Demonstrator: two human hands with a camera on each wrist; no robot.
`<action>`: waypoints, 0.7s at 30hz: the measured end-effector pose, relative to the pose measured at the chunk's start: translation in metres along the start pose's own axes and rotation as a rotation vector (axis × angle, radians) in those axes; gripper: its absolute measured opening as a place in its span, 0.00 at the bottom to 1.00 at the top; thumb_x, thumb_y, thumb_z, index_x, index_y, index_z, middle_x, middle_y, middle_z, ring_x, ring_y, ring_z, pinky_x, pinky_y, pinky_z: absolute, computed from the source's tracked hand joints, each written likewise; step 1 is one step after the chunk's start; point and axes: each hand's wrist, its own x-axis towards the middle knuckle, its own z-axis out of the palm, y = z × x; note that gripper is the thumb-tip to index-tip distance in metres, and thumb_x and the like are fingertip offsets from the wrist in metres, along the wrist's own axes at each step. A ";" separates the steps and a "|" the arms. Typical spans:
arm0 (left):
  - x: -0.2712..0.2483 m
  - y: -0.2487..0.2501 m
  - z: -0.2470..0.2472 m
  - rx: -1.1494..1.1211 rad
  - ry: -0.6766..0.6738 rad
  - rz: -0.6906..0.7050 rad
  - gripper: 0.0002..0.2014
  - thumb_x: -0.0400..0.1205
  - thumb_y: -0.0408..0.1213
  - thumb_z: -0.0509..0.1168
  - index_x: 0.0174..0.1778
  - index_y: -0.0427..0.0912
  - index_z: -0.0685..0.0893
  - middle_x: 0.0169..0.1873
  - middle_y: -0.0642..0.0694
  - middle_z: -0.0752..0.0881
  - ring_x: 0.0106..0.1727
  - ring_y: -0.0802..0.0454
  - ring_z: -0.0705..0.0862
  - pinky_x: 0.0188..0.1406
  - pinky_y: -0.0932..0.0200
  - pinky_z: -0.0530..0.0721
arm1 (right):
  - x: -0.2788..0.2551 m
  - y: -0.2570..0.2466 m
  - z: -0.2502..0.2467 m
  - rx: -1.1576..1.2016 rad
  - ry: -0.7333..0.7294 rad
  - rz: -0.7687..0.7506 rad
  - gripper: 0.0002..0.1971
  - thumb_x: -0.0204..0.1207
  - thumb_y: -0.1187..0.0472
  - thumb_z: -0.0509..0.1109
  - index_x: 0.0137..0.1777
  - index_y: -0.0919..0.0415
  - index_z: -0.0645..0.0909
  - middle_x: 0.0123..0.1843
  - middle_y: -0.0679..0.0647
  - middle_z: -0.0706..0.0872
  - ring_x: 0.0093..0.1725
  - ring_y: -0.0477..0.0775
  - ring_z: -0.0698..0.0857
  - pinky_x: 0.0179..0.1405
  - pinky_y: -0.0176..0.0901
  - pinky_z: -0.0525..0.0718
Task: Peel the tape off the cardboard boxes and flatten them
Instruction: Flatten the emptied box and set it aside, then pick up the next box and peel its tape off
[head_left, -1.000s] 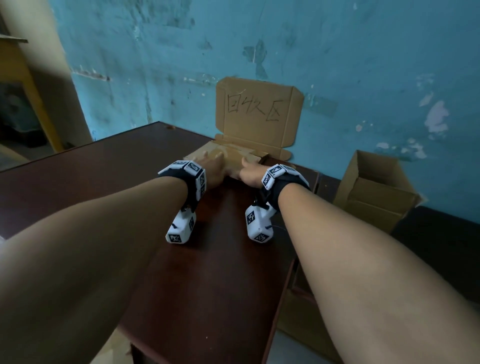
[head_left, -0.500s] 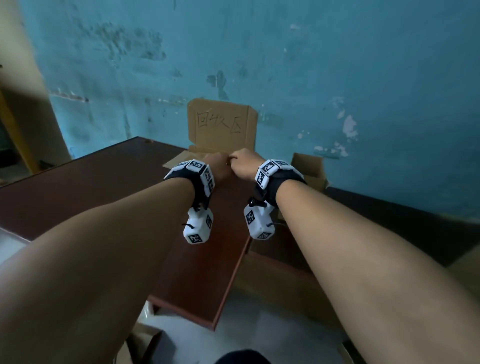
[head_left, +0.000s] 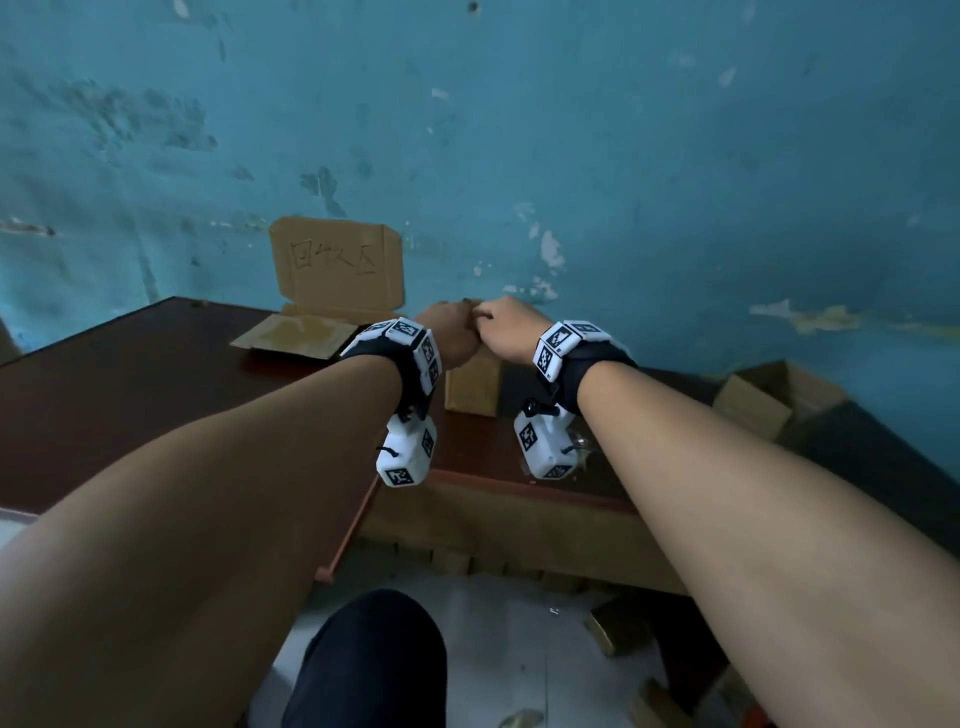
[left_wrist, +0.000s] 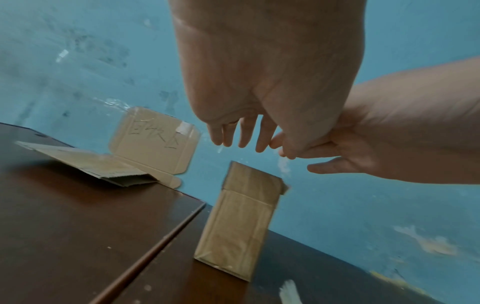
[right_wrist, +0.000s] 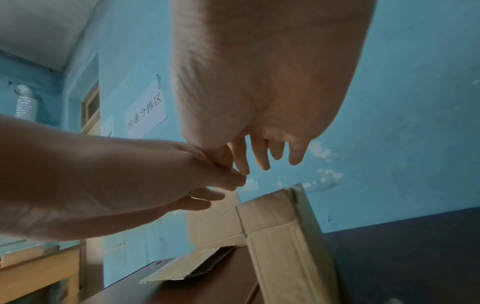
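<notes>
Both hands meet above the upright box (left_wrist: 240, 222) at the surface (head_left: 130, 395) edge. Left hand (left_wrist: 249, 115) fingers loose; right hand (right_wrist: 262, 144) seems to pinch something — tape not visible, can't tell. Peel low, brace the box. Count: one upright, flattened stack (head_left: 298, 338) at 10 o'clock, open box (head_left: 774, 395) at 3.

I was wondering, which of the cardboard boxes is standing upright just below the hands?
The small closed box on the table's right part; the lettered box is opened out, and the open carton sits far right.
</notes>
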 end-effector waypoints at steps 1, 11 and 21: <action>-0.001 0.011 0.005 -0.021 0.010 0.026 0.18 0.90 0.32 0.59 0.75 0.35 0.81 0.71 0.31 0.86 0.70 0.32 0.85 0.59 0.50 0.79 | -0.009 0.009 -0.005 0.010 0.011 0.002 0.16 0.92 0.60 0.61 0.66 0.61 0.90 0.63 0.65 0.92 0.54 0.65 0.88 0.46 0.48 0.85; 0.007 0.105 0.060 -0.096 -0.055 0.027 0.22 0.90 0.37 0.60 0.80 0.34 0.77 0.75 0.31 0.82 0.74 0.32 0.82 0.68 0.45 0.81 | -0.079 0.091 -0.045 -0.034 0.059 0.176 0.25 0.94 0.56 0.61 0.88 0.61 0.74 0.86 0.63 0.78 0.78 0.67 0.82 0.70 0.49 0.80; 0.010 0.213 0.146 -0.303 -0.155 0.084 0.40 0.85 0.58 0.72 0.81 0.31 0.71 0.78 0.30 0.78 0.77 0.33 0.80 0.70 0.45 0.79 | -0.141 0.206 -0.072 -0.201 0.290 0.409 0.29 0.91 0.50 0.66 0.91 0.52 0.70 0.94 0.64 0.62 0.96 0.67 0.44 0.94 0.59 0.48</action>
